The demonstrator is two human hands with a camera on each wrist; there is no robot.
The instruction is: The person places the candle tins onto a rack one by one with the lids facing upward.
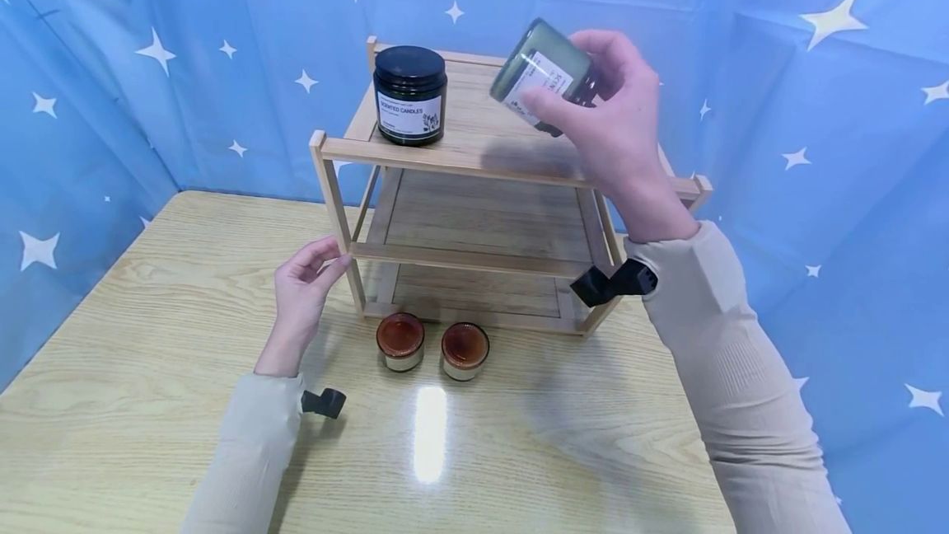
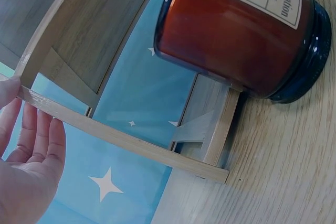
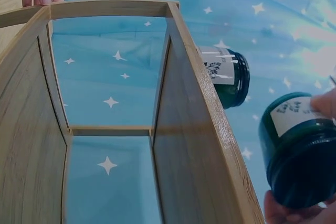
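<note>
My right hand (image 1: 621, 126) grips a green glass candle jar (image 1: 537, 64) above the top board of a wooden shelf rack (image 1: 470, 258). The jar is tilted, its base up and to the left, its dark lid end near the palm. In the right wrist view thumb and fingers lie around this jar (image 3: 294, 124). My left hand (image 1: 304, 291) pinches the rack's left front post, thumb on one side and fingers on the other, also visible in the left wrist view (image 2: 34, 145). A second green candle jar (image 1: 410, 101) with a black lid stands upright on the top board, at the left.
Two small amber candle jars, a left one (image 1: 401, 340) and a right one (image 1: 465, 353), stand on the table (image 1: 185, 353) before the rack. A blue curtain (image 1: 245, 89) with white stars hangs behind. Below its top board, the rack has two lower levels.
</note>
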